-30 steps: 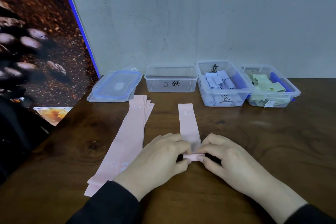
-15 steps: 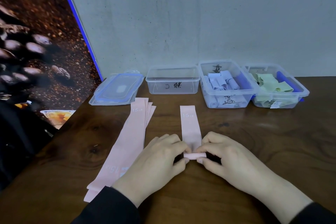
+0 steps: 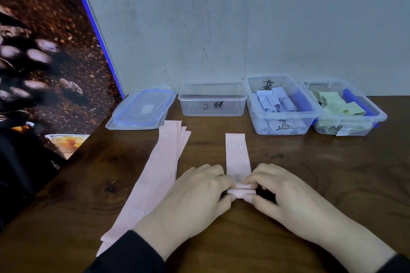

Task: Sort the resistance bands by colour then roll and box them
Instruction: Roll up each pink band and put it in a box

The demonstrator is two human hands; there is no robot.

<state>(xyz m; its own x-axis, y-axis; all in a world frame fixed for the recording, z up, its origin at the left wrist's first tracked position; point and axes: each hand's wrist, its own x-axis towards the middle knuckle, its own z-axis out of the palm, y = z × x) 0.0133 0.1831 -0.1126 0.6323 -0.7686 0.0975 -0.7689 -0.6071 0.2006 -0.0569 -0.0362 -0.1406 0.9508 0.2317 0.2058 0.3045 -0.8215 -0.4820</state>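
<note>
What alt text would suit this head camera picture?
Two hands, left and right, roll a pink resistance band on a wooden table. More pink bands lie left; three clear boxes stand behind.

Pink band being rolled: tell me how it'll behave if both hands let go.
The pink band lies limp and flat, so probably floppy. Its small roll, pinched by the left hand and right hand, would likely spring loose. It looks light.
</note>
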